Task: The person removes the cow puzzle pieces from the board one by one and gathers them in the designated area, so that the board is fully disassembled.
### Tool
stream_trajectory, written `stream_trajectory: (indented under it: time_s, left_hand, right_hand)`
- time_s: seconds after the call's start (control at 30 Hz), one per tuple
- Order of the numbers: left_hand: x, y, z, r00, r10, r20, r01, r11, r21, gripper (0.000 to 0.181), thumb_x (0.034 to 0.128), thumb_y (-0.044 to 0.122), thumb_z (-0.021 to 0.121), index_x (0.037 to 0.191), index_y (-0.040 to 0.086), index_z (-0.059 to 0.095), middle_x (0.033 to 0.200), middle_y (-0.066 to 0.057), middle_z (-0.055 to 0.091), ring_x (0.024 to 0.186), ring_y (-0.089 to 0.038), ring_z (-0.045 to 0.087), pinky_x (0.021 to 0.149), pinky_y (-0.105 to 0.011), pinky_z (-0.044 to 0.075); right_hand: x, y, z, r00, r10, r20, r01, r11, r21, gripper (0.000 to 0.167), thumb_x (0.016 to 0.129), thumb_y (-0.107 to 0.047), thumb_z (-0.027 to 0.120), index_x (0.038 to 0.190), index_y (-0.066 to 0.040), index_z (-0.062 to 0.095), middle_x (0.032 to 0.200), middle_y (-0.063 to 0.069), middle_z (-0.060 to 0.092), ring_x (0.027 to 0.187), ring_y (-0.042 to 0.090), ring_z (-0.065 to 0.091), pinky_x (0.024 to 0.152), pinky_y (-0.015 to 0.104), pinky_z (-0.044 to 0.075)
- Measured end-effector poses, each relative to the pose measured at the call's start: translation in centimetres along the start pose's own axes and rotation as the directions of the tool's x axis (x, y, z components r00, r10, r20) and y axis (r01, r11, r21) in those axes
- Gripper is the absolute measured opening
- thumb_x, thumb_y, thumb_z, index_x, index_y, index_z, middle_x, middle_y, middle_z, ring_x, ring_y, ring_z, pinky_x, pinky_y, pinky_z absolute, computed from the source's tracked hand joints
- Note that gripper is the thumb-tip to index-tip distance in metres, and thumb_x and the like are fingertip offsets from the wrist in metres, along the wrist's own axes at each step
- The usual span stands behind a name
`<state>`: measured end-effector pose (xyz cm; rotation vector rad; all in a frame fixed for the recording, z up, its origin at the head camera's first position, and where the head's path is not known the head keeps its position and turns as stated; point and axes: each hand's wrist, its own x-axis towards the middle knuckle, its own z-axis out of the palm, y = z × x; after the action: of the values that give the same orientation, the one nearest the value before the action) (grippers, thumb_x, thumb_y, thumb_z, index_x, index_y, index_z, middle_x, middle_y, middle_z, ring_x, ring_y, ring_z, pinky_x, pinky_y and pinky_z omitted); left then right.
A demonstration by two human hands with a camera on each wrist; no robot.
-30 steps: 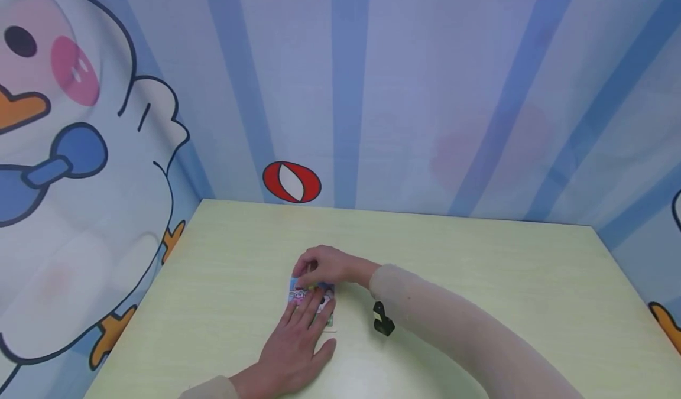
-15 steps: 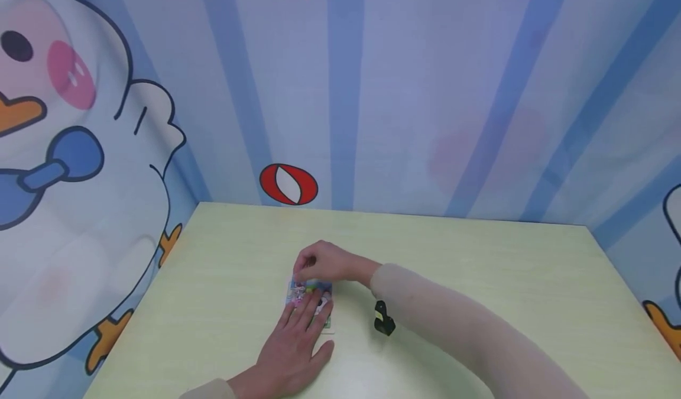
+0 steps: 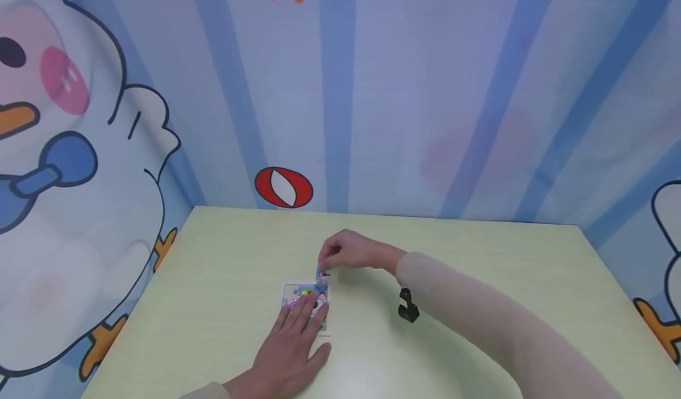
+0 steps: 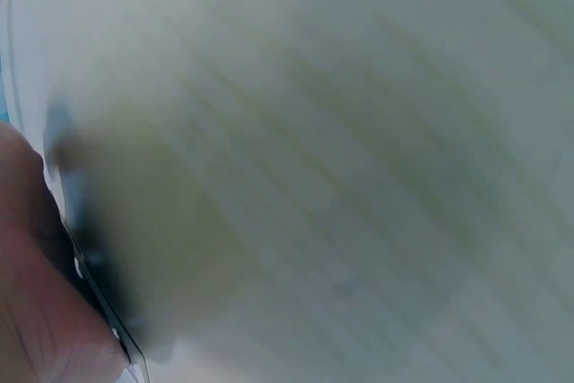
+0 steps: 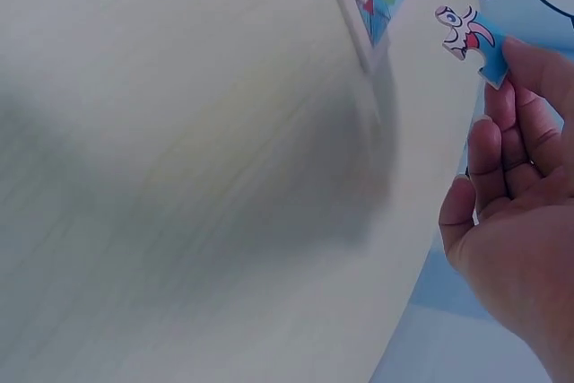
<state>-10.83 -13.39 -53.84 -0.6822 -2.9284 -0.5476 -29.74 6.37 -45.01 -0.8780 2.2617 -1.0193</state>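
Observation:
My left hand point(image 3: 291, 346) lies with its fingers spread and straight over a small framed picture puzzle point(image 3: 289, 292), covering much of its middle and lower part. My right hand point(image 3: 353, 251) pinches a jigsaw piece point(image 3: 323, 274) between thumb and fingers, just above the puzzle's upper right corner. In the right wrist view the jigsaw piece point(image 5: 473, 42) is blue with a white and pink cartoon figure and a rounded notch. The puzzle's corner point(image 5: 377, 20) shows there beneath the left fingertips. Only the edge of the left hand point(image 4: 45, 302) appears in the left wrist view.
The pale wooden table point(image 3: 452, 251) extends around the puzzle. A striped blue cloth point(image 3: 388, 103) with cartoon ducks hangs behind and at the sides. A small black item point(image 3: 408, 306) sits at the right sleeve point(image 3: 457, 304).
My right hand has lifted from the puzzle's upper left and moved right, carrying the jigsaw piece. My left hand stays on the puzzle. The head view has shifted slightly.

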Motion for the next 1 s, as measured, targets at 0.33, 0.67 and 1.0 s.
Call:
stream_trajectory:
  time_s: [0.33, 0.67, 1.0]
  left_hand:
    - [0.1, 0.0, -0.2, 0.999, -0.016, 0.051, 0.016, 1.000, -0.012, 0.068, 0.1113, 0.050, 0.047, 0.168, 0.014, 0.035, 0.178, -0.010, 0.024, 0.164, -0.029, 0.022, 0.131, -0.052, 0.015]
    - [0.1, 0.6, -1.1, 0.999, 0.005, 0.036, -0.003, 0.999, -0.036, 0.067, 0.1099, 0.044, 0.051, 0.164, 0.007, 0.040, 0.174, -0.018, 0.031, 0.160, -0.036, 0.030, 0.128, -0.061, 0.023]
    - [0.0, 0.7, -1.3, 1.000, 0.008, 0.026, -0.008, 1.000, -0.020, 0.067, 0.1090, 0.042, 0.053, 0.164, 0.007, 0.041, 0.174, -0.017, 0.031, 0.160, -0.036, 0.030, 0.127, -0.061, 0.024]
  right_hand:
    - [-2.3, 1.6, -1.8, 1.000, 0.015, -0.004, -0.015, 1.000, -0.015, 0.007, 0.100, -0.020, 0.076, 0.101, -0.014, 0.080, 0.096, -0.006, 0.074, 0.087, 0.012, 0.061, 0.082, 0.029, 0.053]
    - [-4.5, 3.8, -2.2, 0.994, 0.097, -0.052, -0.096, 0.995, 0.006, 0.007, 0.100, -0.019, 0.076, 0.098, -0.013, 0.079, 0.091, -0.004, 0.073, 0.082, 0.013, 0.055, 0.075, 0.030, 0.048]
    - [-5.6, 5.8, -2.0, 0.986, 0.147, -0.082, -0.147, 0.989, 0.012, 0.005, 0.099, -0.015, 0.077, 0.096, -0.011, 0.078, 0.086, -0.003, 0.070, 0.078, 0.013, 0.053, 0.072, 0.029, 0.046]
